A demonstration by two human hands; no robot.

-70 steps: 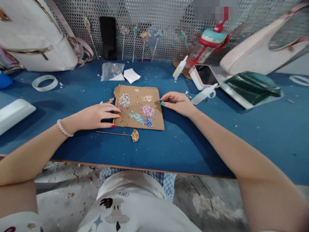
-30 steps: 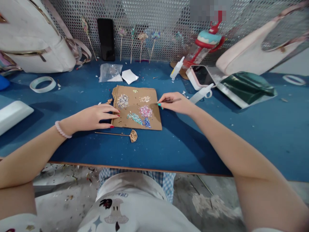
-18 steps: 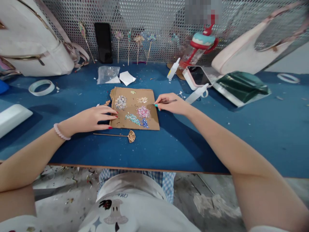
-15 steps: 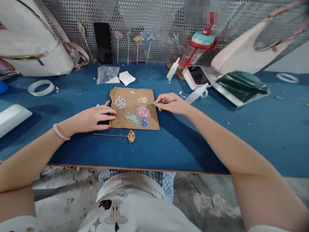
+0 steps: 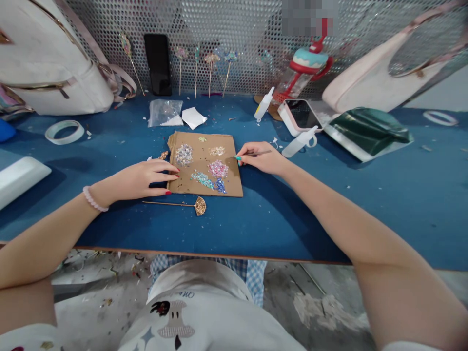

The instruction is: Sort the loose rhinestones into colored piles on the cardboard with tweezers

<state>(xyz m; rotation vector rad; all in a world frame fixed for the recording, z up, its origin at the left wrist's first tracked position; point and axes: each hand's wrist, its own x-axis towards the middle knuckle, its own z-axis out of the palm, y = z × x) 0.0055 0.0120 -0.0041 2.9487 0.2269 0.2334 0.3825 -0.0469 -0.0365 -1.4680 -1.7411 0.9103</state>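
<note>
My left hand [image 5: 143,178] lies with fingers spread over the left edge of a cardboard piece [image 5: 200,146], its fingertips on the board. In a pinch, my right hand [image 5: 263,157] holds what look like slim tweezers [image 5: 260,153], their tip at the board's right edge. Small piles of beads or sequins lie on the cardboard: silver [image 5: 184,155], gold [image 5: 217,151], pink [image 5: 218,169], turquoise [image 5: 202,180], blue [image 5: 220,185] and a little pale green [image 5: 202,139]. Just below the board rests a gold hairpin with a fan-shaped head [image 5: 200,206].
Behind the board are a plastic bag [image 5: 165,113], white paper [image 5: 193,118] and a black phone [image 5: 158,64]. Several decorated sticks [image 5: 211,59] lean on the mesh. Two glue bottles [image 5: 300,141], a pink-cased device [image 5: 300,117] and a green pouch [image 5: 369,129] stand right; tape [image 5: 65,132] lies left.
The whole view has shifted slightly, so everything sits a little further right. Both hands keep nearly the same places and the same hold.
</note>
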